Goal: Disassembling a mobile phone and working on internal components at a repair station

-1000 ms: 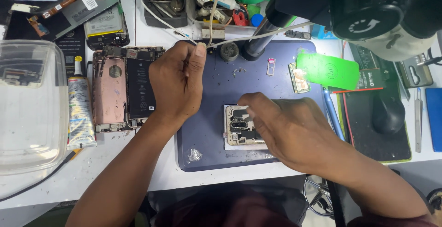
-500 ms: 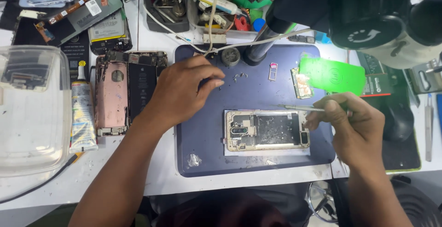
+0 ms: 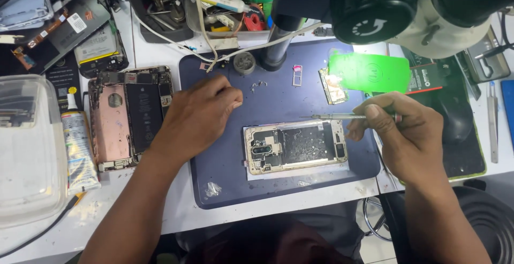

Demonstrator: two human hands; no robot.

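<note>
Gold opened phone (image 3: 295,147) lies near mat (image 3: 225,189) front edge, long axis left-right | right hand (image 3: 409,135) at its right end, nearer, pinching tweezers (image 3: 334,117) pointing left over it | left hand (image 3: 201,117) loosely curled, empty, resting on mat beyond its left end

Glowing bright and even from overhead, casting only soft shadows; blurring at the near microscope (image 3: 423,7); bending slightly toward the edges.
</note>
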